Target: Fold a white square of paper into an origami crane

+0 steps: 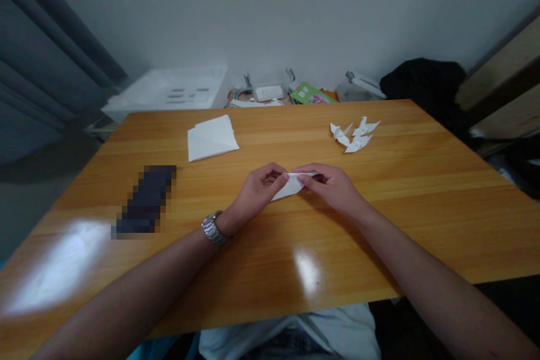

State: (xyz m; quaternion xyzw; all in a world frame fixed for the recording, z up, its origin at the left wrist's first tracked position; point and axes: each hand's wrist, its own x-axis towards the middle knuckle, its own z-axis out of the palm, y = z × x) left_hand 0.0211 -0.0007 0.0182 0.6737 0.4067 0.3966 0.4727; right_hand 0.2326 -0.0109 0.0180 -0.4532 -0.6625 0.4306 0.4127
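Between my two hands is a small folded piece of white paper (291, 186), held just over the wooden table (253, 270). My left hand (262, 187) pinches its left side, thumb on top and fingers behind. On the right side my right hand (329, 183) grips it the same way, the thumb pressing near the upper edge. Part of the paper is hidden by the fingers. Beyond my right hand lie several folded white paper birds (356, 136), grouped close together. A stack of white paper sheets (212, 139) rests farther back on the left.
A dark, pixelated flat object (145, 199) lies on the table's left side. Past the far edge are a white foam box (177, 87), a green booklet (313, 94) and a black cloth item (422, 79). A grey curtain (46, 39) hangs at the left.
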